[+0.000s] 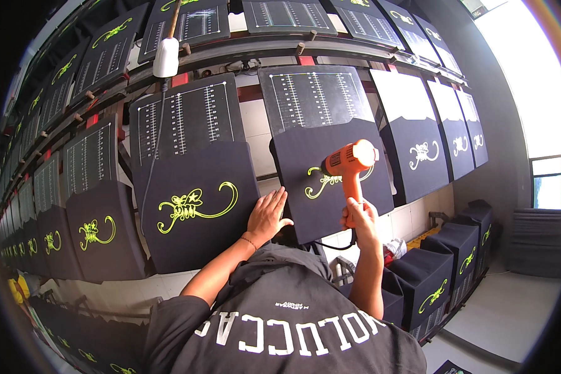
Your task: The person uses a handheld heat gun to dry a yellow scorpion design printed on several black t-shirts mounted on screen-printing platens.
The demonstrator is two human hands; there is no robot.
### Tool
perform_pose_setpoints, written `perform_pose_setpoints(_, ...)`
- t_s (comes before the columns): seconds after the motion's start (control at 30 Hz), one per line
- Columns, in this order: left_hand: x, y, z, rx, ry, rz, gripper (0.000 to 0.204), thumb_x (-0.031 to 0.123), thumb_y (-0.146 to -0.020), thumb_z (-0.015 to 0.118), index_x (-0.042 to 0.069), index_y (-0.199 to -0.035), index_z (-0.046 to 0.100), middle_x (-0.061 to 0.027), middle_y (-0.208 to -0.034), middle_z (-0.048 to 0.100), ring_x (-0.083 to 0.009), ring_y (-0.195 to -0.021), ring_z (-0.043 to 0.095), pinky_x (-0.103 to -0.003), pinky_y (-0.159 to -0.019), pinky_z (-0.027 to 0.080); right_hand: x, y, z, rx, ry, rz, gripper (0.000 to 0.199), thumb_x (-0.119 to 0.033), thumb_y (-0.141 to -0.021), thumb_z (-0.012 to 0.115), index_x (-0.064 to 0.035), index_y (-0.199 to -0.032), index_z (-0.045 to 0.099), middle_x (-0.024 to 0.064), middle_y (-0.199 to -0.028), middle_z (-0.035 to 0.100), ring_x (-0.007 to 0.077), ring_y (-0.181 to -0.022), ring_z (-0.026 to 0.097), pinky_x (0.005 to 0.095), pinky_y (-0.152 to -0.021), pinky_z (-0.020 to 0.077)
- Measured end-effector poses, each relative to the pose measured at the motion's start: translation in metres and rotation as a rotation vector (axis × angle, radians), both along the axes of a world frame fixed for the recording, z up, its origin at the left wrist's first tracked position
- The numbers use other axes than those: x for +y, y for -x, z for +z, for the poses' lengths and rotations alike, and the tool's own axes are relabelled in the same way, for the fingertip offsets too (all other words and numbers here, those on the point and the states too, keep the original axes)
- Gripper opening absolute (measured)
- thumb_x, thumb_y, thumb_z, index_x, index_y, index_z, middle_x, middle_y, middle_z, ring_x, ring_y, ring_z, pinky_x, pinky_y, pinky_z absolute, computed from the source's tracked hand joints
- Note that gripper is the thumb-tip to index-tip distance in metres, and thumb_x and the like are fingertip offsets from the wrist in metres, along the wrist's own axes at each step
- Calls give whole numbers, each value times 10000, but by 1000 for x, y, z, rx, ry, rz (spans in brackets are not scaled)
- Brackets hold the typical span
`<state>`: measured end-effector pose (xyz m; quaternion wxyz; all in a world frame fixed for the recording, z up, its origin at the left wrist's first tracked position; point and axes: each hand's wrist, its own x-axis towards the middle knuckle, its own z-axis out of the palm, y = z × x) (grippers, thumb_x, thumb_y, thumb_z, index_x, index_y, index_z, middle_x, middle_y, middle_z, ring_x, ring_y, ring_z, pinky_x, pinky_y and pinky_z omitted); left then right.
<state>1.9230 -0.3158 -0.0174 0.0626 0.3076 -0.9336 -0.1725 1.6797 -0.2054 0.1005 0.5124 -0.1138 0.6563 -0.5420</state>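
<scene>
My right hand (363, 215) is wrapped round the handle of an orange heat gun (350, 161). Its dark nozzle hovers over a yellow-green curled print (321, 185), part of which the gun hides. That print is on a dark cloth panel (302, 146) covering the lower part of a black board with white ruler marks (318, 93). At the left edge of this panel lies my left hand (268, 215), flat with its fingers stretched out and nothing in it. Left of it, another dark panel (196, 171) bears a whole yellow-green print (193, 202).
Several more boards with dark panels line up left and right; some at the right carry pale prints (424, 154). A white socket block (166, 57) hangs on a cord at the upper left. Lower right, another row of covered boards (421, 274) stands near a bright window.
</scene>
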Motion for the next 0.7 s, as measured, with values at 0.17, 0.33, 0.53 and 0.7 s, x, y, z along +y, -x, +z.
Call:
perform_pose_setpoints(0.17, 0, 0, -1, 1, -11, 5, 900, 535, -776, 742, -4, -1442, 465, -118, -1540, 442, -298, -1356, 469, -429, -1108, 381, -4, -2, -1, 2, -9, 18, 279, -337, -975, 648, -68, -996, 577, 18, -762, 600, 99, -592, 593, 241, -499, 490)
perform_pose_setpoints(0.33, 0, 0, -1, 0, -14, 11, 905, 536, -771, 743, -5, -1440, 465, -116, -1552, 425, -299, -1354, 471, -426, -1107, 382, -7, 0, -4, -16, 11, 49, 276, -332, -969, 656, -67, -975, 578, 17, -750, 596, 99, -583, 591, 243, -501, 494)
perform_pose_setpoints(0.53, 1, -1, -2, 16, -3, 22, 978, 520, -743, 770, -3, -1483, 404, -118, -1563, 406, -308, -1345, 484, -426, -1097, 385, -14, -2, -2, 9, 34, 121, 281, -339, -963, 664, -74, -927, 578, 13, -743, 591, 97, -572, 589, 246, -496, 493)
perform_pose_setpoints(0.7, 1, -2, 0, -13, -26, 22, 993, 531, -762, 754, -1, -1506, 370, -118, -1600, 344, -301, -1377, 457, -425, -1116, 375, -14, -2, 4, 17, 4, 155, 281, -331, -956, 668, -61, -985, 597, 12, -739, 583, 99, -569, 587, 255, -484, 482)
